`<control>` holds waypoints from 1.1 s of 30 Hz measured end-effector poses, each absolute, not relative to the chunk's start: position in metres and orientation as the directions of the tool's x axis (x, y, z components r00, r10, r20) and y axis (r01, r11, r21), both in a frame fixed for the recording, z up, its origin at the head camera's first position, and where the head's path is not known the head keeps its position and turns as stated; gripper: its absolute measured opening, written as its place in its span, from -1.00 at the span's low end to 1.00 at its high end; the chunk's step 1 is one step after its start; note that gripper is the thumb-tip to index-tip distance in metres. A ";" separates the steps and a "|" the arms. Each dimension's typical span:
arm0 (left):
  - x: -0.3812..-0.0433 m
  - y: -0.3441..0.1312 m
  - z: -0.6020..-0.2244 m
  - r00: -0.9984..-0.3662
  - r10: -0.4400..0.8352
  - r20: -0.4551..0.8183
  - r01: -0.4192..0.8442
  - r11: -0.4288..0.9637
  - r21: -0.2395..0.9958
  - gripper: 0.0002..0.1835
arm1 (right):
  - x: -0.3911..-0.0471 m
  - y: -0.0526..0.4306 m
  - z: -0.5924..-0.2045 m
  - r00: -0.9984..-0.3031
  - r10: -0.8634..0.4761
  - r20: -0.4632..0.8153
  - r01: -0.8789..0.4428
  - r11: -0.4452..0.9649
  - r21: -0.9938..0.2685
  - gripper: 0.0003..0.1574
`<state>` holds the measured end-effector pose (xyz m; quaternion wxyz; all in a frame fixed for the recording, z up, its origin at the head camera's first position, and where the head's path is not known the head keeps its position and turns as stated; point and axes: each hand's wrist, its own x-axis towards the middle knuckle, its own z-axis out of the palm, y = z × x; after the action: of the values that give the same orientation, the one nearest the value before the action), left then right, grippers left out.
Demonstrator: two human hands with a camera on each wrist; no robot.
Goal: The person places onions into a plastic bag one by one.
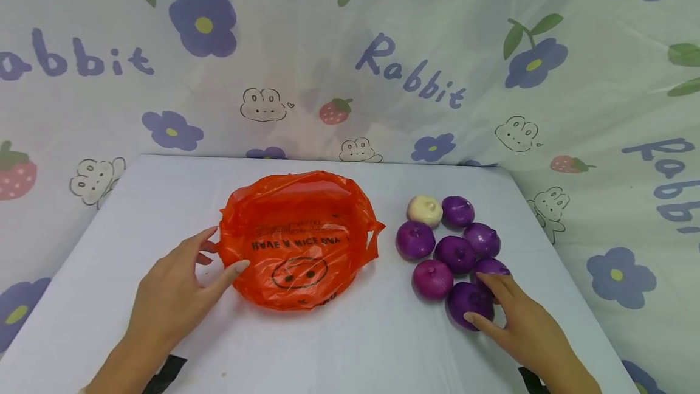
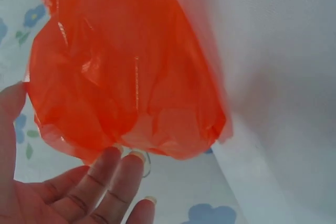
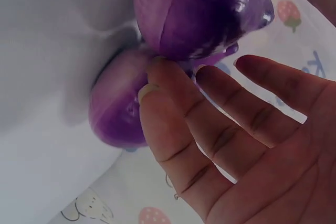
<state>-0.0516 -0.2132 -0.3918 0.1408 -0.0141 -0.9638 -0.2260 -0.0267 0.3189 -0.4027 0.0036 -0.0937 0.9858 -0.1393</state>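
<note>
An orange-red plastic bag (image 1: 301, 230), its mouth spread open and printed with dark lettering, sits left of centre on the table. My left hand (image 1: 175, 284) is at the bag's left side, thumb over its near edge and fingers beside it. The left wrist view has the fingertips right at the bag's edge. On the right, a group of several purple onions (image 1: 456, 254) lies close together with one white onion (image 1: 425, 210) at the back. My right hand (image 1: 525, 321) spreads around the nearest purple onion (image 1: 469, 304), thumb in front of it, fingers at its far right side beside another purple onion (image 3: 118, 103).
The table (image 1: 339, 345) has a white cover. Behind and beside it hangs a pale patterned cloth (image 1: 306, 59) with purple flowers, rabbits and strawberries. Dark strips (image 1: 166, 373) show near both wrists.
</note>
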 end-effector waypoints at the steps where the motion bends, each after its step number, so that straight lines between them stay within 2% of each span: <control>1: -0.051 -0.212 -0.391 -0.963 -0.042 0.266 0.080 0.898 0.432 -0.02 | -0.026 0.317 -0.403 -0.982 -0.189 0.010 -0.184 0.944 -0.274 0.04; 7: -0.049 -0.210 -0.391 -0.960 -0.043 0.277 0.083 0.901 0.427 0.11 | -0.025 0.311 -0.404 -0.977 -0.212 -0.024 -0.199 0.946 -0.254 0.10; 10: -0.049 -0.208 -0.391 -0.961 -0.046 0.272 0.075 0.905 0.419 0.06 | -0.025 0.309 -0.404 -0.976 -0.214 -0.039 -0.198 0.949 -0.244 0.10; 18: -0.047 -0.205 -0.389 -0.955 -0.064 0.288 0.076 0.891 0.448 -0.26 | -0.020 0.307 -0.403 -0.969 -0.243 -0.045 -0.225 0.942 -0.250 0.15; 25: -0.047 -0.204 -0.386 -0.971 -0.079 0.226 0.042 0.873 0.486 -0.30 | -0.015 0.306 -0.405 -0.960 -0.277 -0.040 -0.258 0.930 -0.261 0.08; 33: -0.048 -0.204 -0.386 -0.970 -0.081 0.230 0.050 0.857 0.513 -0.32 | -0.014 0.301 -0.397 -0.965 -0.252 -0.073 -0.227 0.941 -0.249 0.03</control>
<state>-0.0482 -0.2036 -0.3861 0.1226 0.0079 -0.9557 -0.2675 -0.0135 0.3014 -0.3966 0.0518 -0.1218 0.9839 -0.1204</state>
